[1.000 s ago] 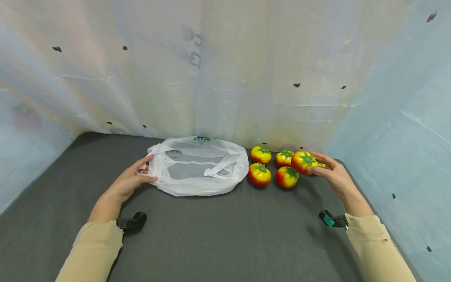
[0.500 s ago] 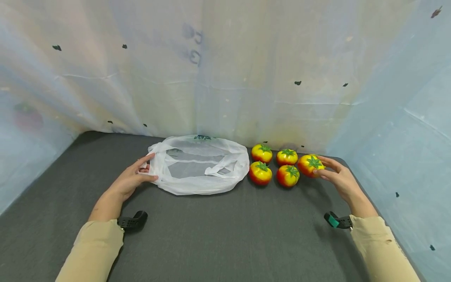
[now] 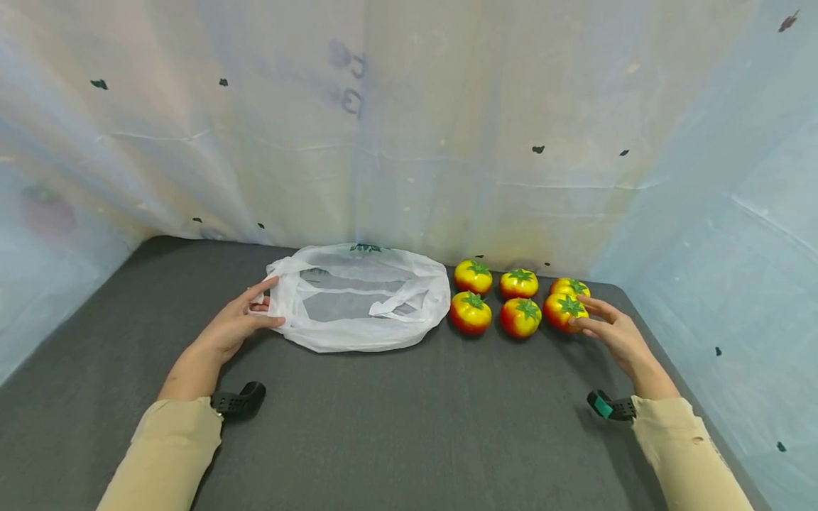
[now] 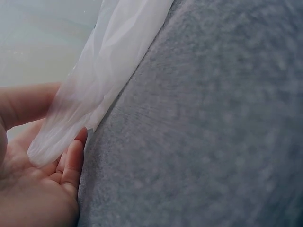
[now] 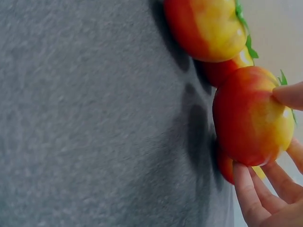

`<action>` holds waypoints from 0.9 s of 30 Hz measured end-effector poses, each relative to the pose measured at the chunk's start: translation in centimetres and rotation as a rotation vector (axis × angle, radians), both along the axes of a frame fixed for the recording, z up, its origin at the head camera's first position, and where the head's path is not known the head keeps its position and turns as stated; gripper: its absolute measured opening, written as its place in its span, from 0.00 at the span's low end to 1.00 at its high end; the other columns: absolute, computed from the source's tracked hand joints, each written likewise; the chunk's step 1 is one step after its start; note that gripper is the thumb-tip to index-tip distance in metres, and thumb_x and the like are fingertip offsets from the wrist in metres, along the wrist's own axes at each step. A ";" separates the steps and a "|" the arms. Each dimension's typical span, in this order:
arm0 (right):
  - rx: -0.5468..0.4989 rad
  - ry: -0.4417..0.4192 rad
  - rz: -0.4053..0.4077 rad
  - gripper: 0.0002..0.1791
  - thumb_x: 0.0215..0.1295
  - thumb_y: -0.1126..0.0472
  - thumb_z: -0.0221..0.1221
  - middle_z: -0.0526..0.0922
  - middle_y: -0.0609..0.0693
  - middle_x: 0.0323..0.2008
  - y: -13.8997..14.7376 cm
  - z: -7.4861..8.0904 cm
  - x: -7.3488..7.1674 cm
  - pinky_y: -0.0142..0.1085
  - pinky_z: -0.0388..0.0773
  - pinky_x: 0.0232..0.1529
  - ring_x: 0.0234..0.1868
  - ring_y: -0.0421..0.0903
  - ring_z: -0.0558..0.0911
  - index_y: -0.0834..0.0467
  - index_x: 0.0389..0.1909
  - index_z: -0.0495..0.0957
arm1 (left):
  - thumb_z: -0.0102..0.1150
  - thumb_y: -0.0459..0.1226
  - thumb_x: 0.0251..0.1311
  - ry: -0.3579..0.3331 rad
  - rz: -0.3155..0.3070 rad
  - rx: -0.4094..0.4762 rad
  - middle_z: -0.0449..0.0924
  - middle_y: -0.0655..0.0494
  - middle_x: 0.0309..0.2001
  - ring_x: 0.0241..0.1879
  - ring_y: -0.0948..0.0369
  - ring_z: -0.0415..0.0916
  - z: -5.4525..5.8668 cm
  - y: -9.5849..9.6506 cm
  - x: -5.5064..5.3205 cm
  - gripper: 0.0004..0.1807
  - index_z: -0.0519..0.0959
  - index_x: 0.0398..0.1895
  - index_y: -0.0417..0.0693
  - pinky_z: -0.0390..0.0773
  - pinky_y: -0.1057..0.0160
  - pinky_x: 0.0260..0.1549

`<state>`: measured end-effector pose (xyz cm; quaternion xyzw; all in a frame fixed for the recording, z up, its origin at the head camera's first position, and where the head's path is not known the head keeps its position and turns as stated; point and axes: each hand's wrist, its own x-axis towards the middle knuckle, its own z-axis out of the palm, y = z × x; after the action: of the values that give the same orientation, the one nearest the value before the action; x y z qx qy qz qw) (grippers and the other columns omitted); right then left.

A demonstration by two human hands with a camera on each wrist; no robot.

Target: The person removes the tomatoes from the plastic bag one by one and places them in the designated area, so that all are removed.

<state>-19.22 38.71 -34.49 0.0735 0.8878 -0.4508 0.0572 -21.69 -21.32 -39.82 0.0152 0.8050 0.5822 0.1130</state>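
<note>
A white plastic bag [image 3: 358, 341] lies with its mouth spread wide on the dark table. At its left end my left hand [image 3: 233, 330] holds the bag's edge, with the thumb and index finger apart; in the left wrist view a strip of plastic [image 4: 71, 123] runs across the curled fingers and palm. My right hand [image 3: 616, 337] grips a red-and-yellow toy tomato [image 3: 561, 313] with a green star-shaped top, thumb on one side and fingers on the other. In the right wrist view this tomato [image 5: 251, 116] hangs slightly off the table, its shadow apart from it.
Several like tomatoes [image 3: 471, 313] stand in two rows right of the bag. One more tomato [image 3: 571, 286] sits just behind the held one, partly hidden. Plastic sheeting [image 3: 409, 142] hangs behind the grey-black table [image 3: 409, 426] and along both sides.
My right hand has moved right and slightly nearer with its tomato, lowering it in front of the back-right tomato, which now shows. The left hand and bag have stayed put.
</note>
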 end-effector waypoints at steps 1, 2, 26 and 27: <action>0.006 -0.004 0.002 0.43 0.65 0.46 0.58 0.51 0.66 0.72 0.1 -0.1 -0.1 0.26 0.73 0.49 0.61 0.49 0.66 0.59 0.74 0.51 | 0.63 0.34 0.58 -0.001 0.002 -0.002 0.52 0.45 0.54 0.52 0.53 0.52 0.0 0.0 0.0 0.48 0.46 0.77 0.53 0.61 0.58 0.44; 0.013 -0.009 0.004 0.44 0.65 0.46 0.58 0.51 0.67 0.72 0.1 -0.2 -0.1 0.26 0.73 0.49 0.59 0.45 0.68 0.59 0.74 0.51 | 0.63 0.34 0.58 -0.002 0.003 0.000 0.52 0.44 0.55 0.52 0.52 0.52 0.1 0.0 0.0 0.48 0.45 0.77 0.53 0.61 0.57 0.45; -0.047 -0.032 0.033 0.46 0.64 0.45 0.60 0.50 0.68 0.72 2.0 -2.0 1.3 0.22 0.73 0.45 0.49 0.26 0.71 0.61 0.74 0.50 | 0.52 0.40 0.69 0.037 0.003 -0.010 0.47 0.38 0.65 0.60 0.48 0.49 -0.1 0.0 0.4 0.38 0.46 0.77 0.51 0.57 0.52 0.57; -0.035 -0.037 0.033 0.45 0.64 0.45 0.59 0.50 0.69 0.71 1.8 -1.9 1.4 0.23 0.73 0.45 0.53 0.31 0.71 0.60 0.74 0.50 | 0.52 0.41 0.69 0.028 0.007 -0.012 0.48 0.38 0.65 0.61 0.48 0.49 -0.1 0.0 0.4 0.37 0.47 0.76 0.51 0.57 0.51 0.57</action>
<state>-17.79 40.54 -36.38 0.0661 0.8796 -0.4638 0.0823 -21.29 -21.28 -39.95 0.0200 0.8101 0.5773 0.0997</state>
